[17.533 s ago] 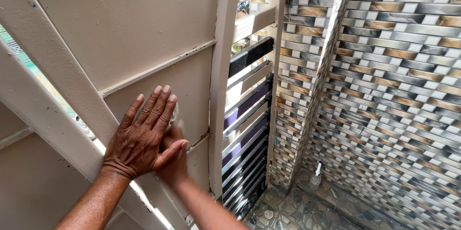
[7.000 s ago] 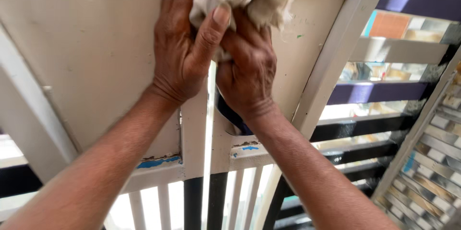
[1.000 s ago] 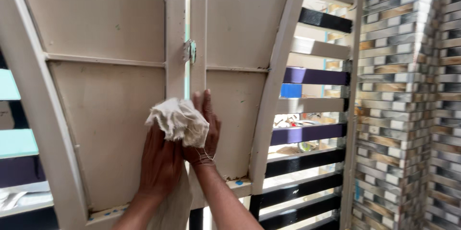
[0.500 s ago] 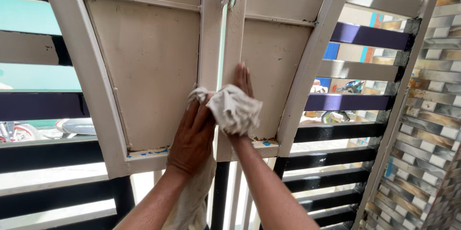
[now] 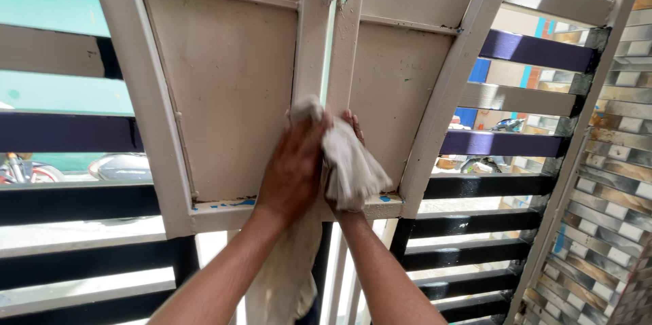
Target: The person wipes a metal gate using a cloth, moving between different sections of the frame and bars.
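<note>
Against the cream gate [image 5: 224,94], both hands [image 5: 319,169] press a white cloth [image 5: 350,169].

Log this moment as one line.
left hand: pressing white cloth on gate's centre stile | right hand: behind cloth

Both forearms and hands [image 5: 292,172] are bare, without sleeves.

Both my bare forearms reach up from the bottom of the view and meet in the middle. My left hand [image 5: 293,169] is raised with its back toward me, fingers curled closed and gripping. My right hand [image 5: 345,162] sits just beside it, mostly hidden, only its fingertips [image 5: 350,120] showing above.
</note>
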